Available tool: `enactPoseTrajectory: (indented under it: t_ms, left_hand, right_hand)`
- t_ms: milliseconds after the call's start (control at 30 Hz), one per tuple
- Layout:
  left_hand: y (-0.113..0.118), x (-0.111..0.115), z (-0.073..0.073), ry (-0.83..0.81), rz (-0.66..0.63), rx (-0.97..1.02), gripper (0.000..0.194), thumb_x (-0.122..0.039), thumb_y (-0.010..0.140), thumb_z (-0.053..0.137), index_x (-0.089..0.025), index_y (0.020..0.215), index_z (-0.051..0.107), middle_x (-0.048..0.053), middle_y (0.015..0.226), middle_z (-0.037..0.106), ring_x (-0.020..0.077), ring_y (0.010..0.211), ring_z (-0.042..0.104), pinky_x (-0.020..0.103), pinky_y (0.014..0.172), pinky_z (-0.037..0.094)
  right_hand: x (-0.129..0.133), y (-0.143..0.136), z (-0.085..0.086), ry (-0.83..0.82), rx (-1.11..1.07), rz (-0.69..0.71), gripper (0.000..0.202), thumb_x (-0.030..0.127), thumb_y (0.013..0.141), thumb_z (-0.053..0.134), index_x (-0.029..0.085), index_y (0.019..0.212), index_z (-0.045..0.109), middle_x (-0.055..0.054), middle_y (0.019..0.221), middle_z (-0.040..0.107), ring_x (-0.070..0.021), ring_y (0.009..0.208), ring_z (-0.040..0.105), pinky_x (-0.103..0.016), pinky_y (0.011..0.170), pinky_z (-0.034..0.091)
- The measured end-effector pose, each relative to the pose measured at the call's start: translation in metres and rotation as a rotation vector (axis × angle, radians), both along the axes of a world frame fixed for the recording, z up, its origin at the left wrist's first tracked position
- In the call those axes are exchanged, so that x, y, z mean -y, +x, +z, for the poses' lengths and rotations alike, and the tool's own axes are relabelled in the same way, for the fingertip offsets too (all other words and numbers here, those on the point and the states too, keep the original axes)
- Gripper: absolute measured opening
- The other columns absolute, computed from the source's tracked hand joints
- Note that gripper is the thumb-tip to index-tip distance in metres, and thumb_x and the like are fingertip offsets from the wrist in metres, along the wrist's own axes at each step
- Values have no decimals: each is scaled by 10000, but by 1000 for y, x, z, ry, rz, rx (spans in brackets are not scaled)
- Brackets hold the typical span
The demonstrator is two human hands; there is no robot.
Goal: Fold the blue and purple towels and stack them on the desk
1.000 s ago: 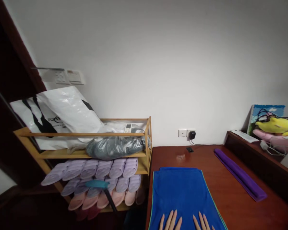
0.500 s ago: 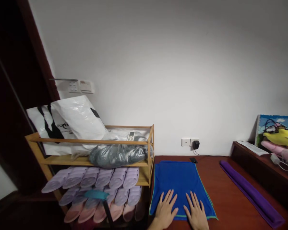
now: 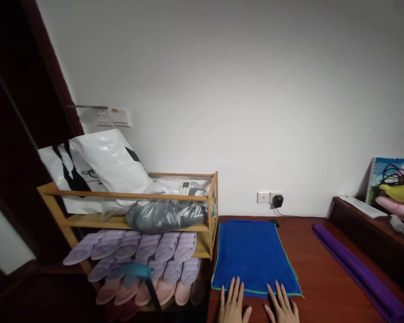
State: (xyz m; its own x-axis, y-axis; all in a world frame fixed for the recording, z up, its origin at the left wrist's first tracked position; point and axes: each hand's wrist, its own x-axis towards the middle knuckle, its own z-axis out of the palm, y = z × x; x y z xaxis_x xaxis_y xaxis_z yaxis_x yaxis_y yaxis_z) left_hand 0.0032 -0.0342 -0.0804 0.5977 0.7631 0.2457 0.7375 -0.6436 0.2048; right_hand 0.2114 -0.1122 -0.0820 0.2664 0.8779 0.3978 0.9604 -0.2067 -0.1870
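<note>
A blue cloth [image 3: 252, 255] with green edging lies flat and folded on the reddish-brown tabletop [image 3: 309, 278]. My left hand [image 3: 234, 303] rests palm down with spread fingers, its fingertips over the near left edge of the cloth. To its right, my right hand [image 3: 282, 305] also lies flat with fingers apart, fingertips on the cloth's near edge. Neither hand holds anything. A long rolled purple cloth [image 3: 360, 271] lies at an angle to the right of the blue one.
Left of the table stands a wooden rack [image 3: 134, 196] with slippers [image 3: 185, 246], a white bag [image 3: 111, 161] and a remote [image 3: 184, 188]. A black plug [image 3: 278, 201] sits in the wall behind. A raised ledge [image 3: 357, 224] at right bears a yellow plush [image 3: 402, 190].
Both hands have moved back toward the near edge of the blue cloth, uncovering more of it. The cloth's far edge now partly covers the small black object behind it. The view has shifted slightly.
</note>
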Motion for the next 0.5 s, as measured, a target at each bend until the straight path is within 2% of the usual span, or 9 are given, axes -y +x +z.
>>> enactPoseTrajectory:
  t_ms: [67,167,233,300,400,467,500]
  left_hand:
    - [2,-8,23,-49,-3,3,649,-516,899,345,-281,1453,103,29,1513,159,299,1377,219,578,1086,244]
    - [7,-19,48,-107,20,-15,628,-514,911,304,-277,1455,99,18,1526,113,273,1399,139,580,1110,170]
    - [9,-23,55,-143,59,-49,608,-499,913,300,-276,1454,131,16,1527,121,266,1401,129,581,1113,148]
    - [10,-23,56,-147,97,-71,601,-481,914,305,-281,1453,129,11,1529,114,261,1404,119,577,1113,144]
    - [7,-17,53,-95,108,-69,611,-492,916,300,-293,1452,85,10,1533,94,256,1406,105,556,1115,157]
    - [5,-14,51,-69,101,-72,615,-501,914,301,-302,1450,75,7,1533,103,260,1405,113,552,1113,168]
    - [4,-14,50,-63,101,-77,614,-498,913,306,-304,1449,77,5,1532,112,264,1404,120,553,1110,175]
  right_hand:
    - [-13,3,12,-64,-43,36,568,609,830,377,320,1307,485,-84,1406,429,-318,1296,381,-529,952,408]
    - [-31,4,30,-112,-98,67,627,631,842,325,290,1362,410,-84,1461,338,-308,1355,271,-524,1005,357]
    - [-38,8,41,-168,-168,103,628,631,850,298,300,1377,381,-69,1485,296,-295,1375,220,-529,1031,323]
    - [-40,20,49,-245,-281,145,608,627,858,267,327,1376,375,-48,1492,288,-267,1376,233,-525,1046,303]
    - [-30,62,51,-270,-393,163,569,609,864,256,370,1367,376,-25,1485,315,-239,1348,315,-532,1053,284]
    - [-16,108,47,-215,-361,84,570,609,849,282,369,1353,401,-30,1478,336,-252,1338,334,-561,1042,278]
    - [-8,135,43,-185,-331,3,575,609,841,280,363,1341,422,-33,1477,339,-261,1341,327,-578,1021,296]
